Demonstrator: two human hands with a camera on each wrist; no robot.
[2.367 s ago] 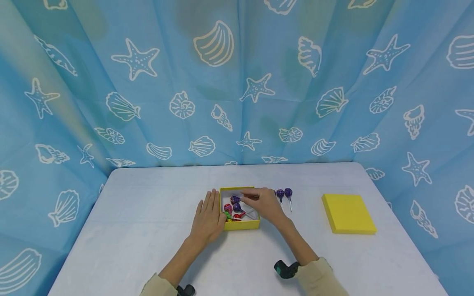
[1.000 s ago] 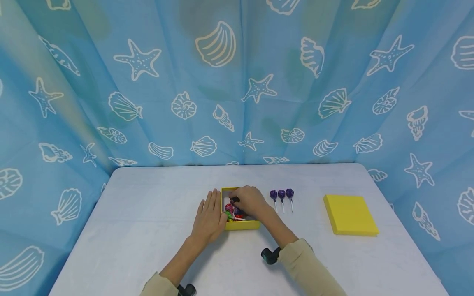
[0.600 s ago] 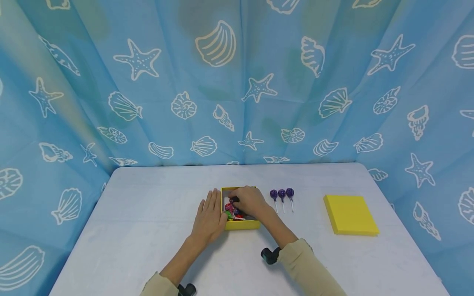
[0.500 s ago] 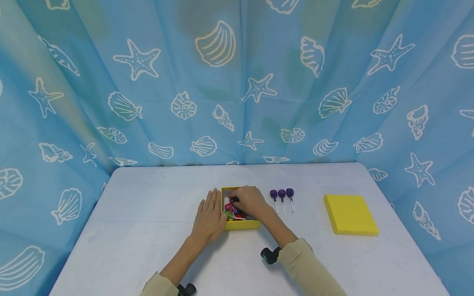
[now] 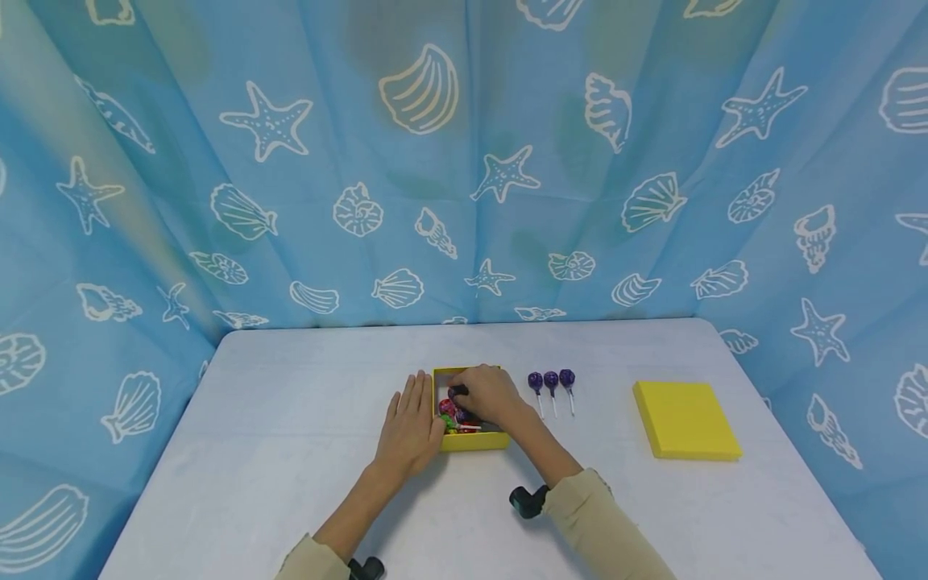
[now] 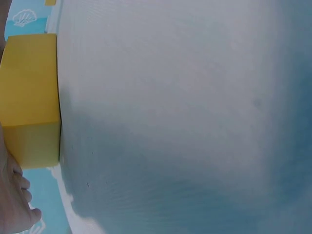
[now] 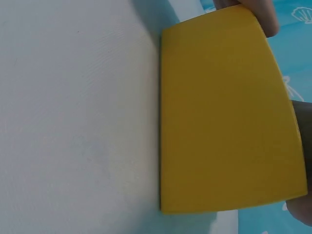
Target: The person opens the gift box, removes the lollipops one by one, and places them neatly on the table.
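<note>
An open yellow box (image 5: 474, 442) with several wrapped lollipops stands in the middle of the table. Against its left side rests my left hand (image 5: 408, 431), fingers straight, the thumb by the near left corner. My right hand (image 5: 490, 396) reaches over the right wall into the box, and its fingertips pinch a dark purple lollipop (image 5: 456, 392) near the back left. A pink lollipop (image 5: 447, 407) and a green one (image 5: 449, 421) lie nearer the front. The hand hides the box's right part. Both wrist views show mostly the box's outer walls (image 6: 29, 80), (image 7: 224, 117).
Three purple lollipops (image 5: 552, 382) lie side by side, sticks toward me, right of the box. Farther right is a yellow lid (image 5: 685, 420), flat on the white table (image 5: 290, 451). A blue shell-patterned curtain (image 5: 326, 161) hangs behind.
Over the earlier frames my right hand moved left and deeper into the box, uncovering the three purple lollipops beside it. In the last second it has barely moved. My left hand stays put.
</note>
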